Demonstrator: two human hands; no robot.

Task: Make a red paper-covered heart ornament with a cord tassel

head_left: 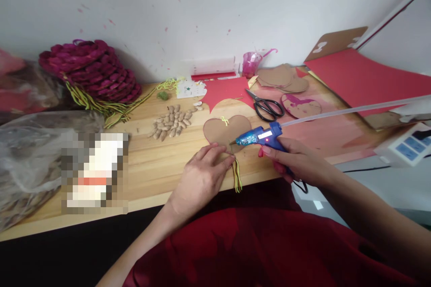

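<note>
My right hand (296,161) is wrapped round a blue glue gun (262,136). A small red light glows on its side, and a glue stick runs out of its back. Its nozzle points left, over the lower part of a brown cardboard heart (229,132); I cannot tell whether it touches. At the heart's bottom tip, the fingers and thumb of my left hand (205,170) grip the cardboard and cover its lower edge. Yellow-green yarn strands (237,179) hang down from that tip, and a small yellow yarn loop (224,120) sits at the top notch.
Peanuts (173,121) lie left of the heart. Black scissors (266,106), cardboard cutouts (278,76) and red paper (229,89) are behind. A purple-red bundle (97,71) and plastic bag (40,148) stand left. A power strip (406,145) is at right.
</note>
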